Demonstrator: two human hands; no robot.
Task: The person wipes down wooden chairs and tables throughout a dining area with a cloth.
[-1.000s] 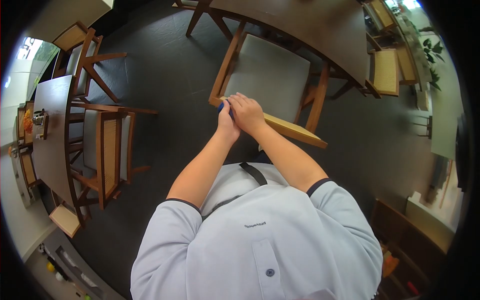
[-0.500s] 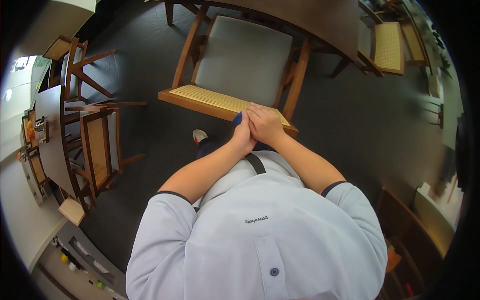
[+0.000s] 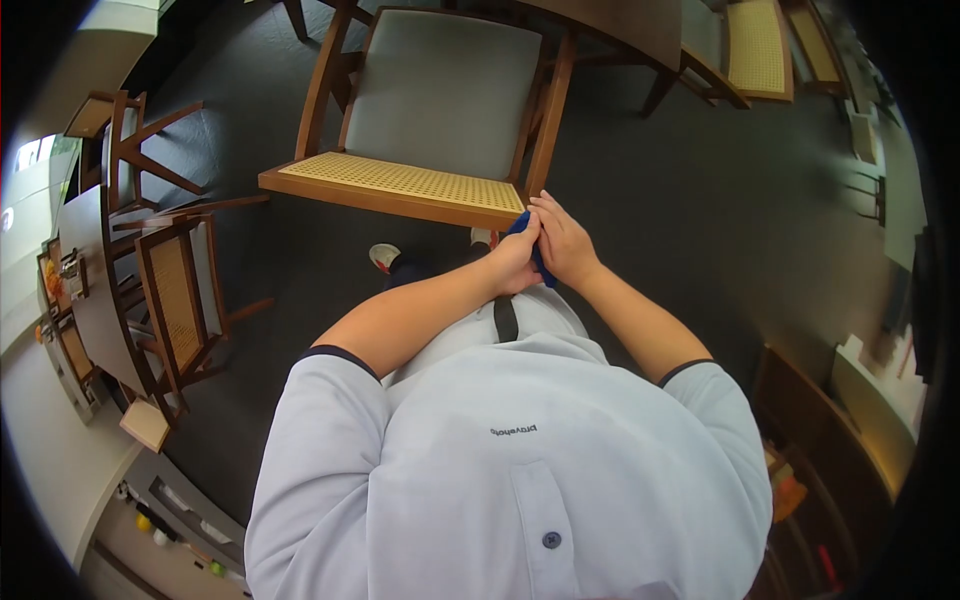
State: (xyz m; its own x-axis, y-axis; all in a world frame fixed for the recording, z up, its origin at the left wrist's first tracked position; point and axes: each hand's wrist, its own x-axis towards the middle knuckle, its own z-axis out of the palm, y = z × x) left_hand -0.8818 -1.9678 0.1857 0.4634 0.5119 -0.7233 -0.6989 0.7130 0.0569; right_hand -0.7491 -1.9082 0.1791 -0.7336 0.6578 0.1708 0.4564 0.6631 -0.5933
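Observation:
My left hand (image 3: 516, 260) and my right hand (image 3: 566, 243) are pressed together in front of my waist, with a blue cloth (image 3: 543, 262) between them. Part of the cloth shows above and below the fingers; the rest is hidden by the hands. Just beyond the fingertips is the right end of a wooden chair's woven cane backrest (image 3: 420, 186). The chair's grey seat (image 3: 443, 92) lies behind that backrest.
A dark table (image 3: 620, 28) stands beyond the chair. More cane chairs are at the upper right (image 3: 757, 50) and at the left (image 3: 174, 300), beside another dark table (image 3: 95, 295). A wooden shelf unit (image 3: 800, 440) is at the lower right.
Both hands have moved rightward along the chair's backrest, to its right end. The chair and table have shifted left and up in view. More of the blue cloth now shows.

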